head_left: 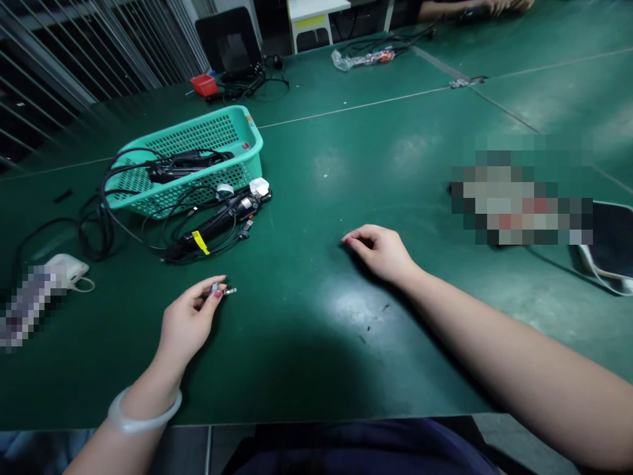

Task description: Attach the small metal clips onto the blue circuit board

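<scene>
Pinching a small part (232, 290) between thumb and finger, the left hand (185, 323) is closed just enough to keep it up near the table (291, 369). The part has a shiny end that sticks out to the right, but it is too small to tell just what it is. The right hand (390, 254) rests on the table, well apart from the left, with its fingers curled and its thumb close to them — I cannot tell if something tiny is in there.

So the work looks as if it is near its start. Picking up the part is done. The part does not look joined to anything outside the hand, and no other piece can be seen touching it. One black tool (217, 227) lies beside the green basket (252, 142), and another sits inside — no hand is on either one. Putting the part down is also left to do.
</scene>
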The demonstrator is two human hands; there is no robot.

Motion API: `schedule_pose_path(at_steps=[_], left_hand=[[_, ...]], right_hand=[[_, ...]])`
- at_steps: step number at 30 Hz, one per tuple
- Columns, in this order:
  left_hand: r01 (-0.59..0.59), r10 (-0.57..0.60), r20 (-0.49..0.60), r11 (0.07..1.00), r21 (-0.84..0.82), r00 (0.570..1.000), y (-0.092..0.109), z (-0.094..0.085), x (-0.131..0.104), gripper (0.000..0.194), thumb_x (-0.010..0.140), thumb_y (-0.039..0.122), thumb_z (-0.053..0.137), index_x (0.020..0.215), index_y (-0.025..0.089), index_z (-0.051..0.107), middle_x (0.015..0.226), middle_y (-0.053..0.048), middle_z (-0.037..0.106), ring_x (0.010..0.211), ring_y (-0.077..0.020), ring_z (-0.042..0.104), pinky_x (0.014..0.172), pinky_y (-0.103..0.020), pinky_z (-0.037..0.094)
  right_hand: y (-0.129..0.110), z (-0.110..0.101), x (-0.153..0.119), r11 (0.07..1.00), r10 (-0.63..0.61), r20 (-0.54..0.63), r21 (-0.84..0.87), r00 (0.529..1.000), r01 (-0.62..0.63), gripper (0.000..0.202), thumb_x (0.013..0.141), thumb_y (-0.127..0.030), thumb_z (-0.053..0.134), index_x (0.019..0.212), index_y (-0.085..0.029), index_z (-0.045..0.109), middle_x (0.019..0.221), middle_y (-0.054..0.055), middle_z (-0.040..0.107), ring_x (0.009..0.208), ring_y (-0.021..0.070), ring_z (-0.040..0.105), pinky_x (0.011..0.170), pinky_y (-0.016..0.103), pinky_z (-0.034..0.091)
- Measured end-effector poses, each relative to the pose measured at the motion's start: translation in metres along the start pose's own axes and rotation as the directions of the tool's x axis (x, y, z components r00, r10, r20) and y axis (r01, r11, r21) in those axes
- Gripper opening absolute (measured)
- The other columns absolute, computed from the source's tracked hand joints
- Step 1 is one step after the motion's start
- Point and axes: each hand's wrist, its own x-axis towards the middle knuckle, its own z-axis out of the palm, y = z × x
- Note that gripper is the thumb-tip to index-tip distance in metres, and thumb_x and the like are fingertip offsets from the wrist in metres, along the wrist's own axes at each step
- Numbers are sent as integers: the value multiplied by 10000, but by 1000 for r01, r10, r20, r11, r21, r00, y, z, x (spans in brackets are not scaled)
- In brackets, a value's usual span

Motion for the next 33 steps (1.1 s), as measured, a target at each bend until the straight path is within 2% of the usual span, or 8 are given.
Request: schedule_pose_path(at_steps=[3,7,13,16,18,25,28,33], left_hand=[[-2,-6,-28,953,-304,1000,-7,6,7,430,815,472,554,1139,203,639,1022,-67,703,1005,-199,622,935,-340,447],[-45,25,-55,923,-383,998,5,28,14,357,834,416,530,1081,182,639,965,-57,685,962,-186,607,929,-346,443],[-122,209,113,847,-517,971,84,87,11,220,864,284,496,995,190,646,897,-45,695,876,-159,608,856,-309,438],[-15,268,256,717,-696,929,124,106,6,212,870,239,485,999,193,647,878,-40,694,838,-142,607,815,-284,447],[-11,298,221,619,-785,929,139,110,5,203,880,230,482,983,193,652,889,-38,688,891,-136,605,866,-277,433],[56,234,188,478,-877,954,126,109,15,173,886,218,501,983,196,643,975,-44,687,903,-118,601,857,-264,428],[87,194,193,453,-887,962,122,113,20,152,878,206,513,973,189,631,1029,-51,689,846,-101,593,772,-239,432],[156,113,225,432,-888,968,124,118,24,147,879,144,474,950,161,601,961,-59,699,744,-78,590,664,-208,432]], right_hand=[[0,0,0,1000,-16,-1,3,1000,16,163,840,-226,557,805,-210,716,879,32,735,827,177,661,788,337,512],[0,1,0,1000,-30,15,-6,999,30,169,843,-236,554,805,-206,716,878,37,735,824,180,660,781,339,510],[1,2,-1,999,-39,30,-16,999,40,177,844,-260,551,813,-207,717,878,41,733,819,188,656,775,346,507],[1,3,-2,999,-34,36,-26,999,35,184,850,-267,544,822,-206,715,878,44,731,821,191,654,786,351,504],[1,2,-2,999,-37,51,-33,998,39,186,855,-269,539,829,-207,713,866,43,727,815,191,652,785,351,504],[-7,0,-8,988,-118,165,-79,979,132,203,876,-295,552,981,-197,695,962,63,695,858,189,627,788,346,512],[-19,5,-15,946,-247,236,-149,940,286,266,867,-325,589,1091,-212,676,1064,82,665,986,219,585,893,384,483],[-32,20,-18,864,-339,330,-262,881,431,302,920,-213,483,1165,-210,660,1078,103,667,973,231,543,869,418,458]])
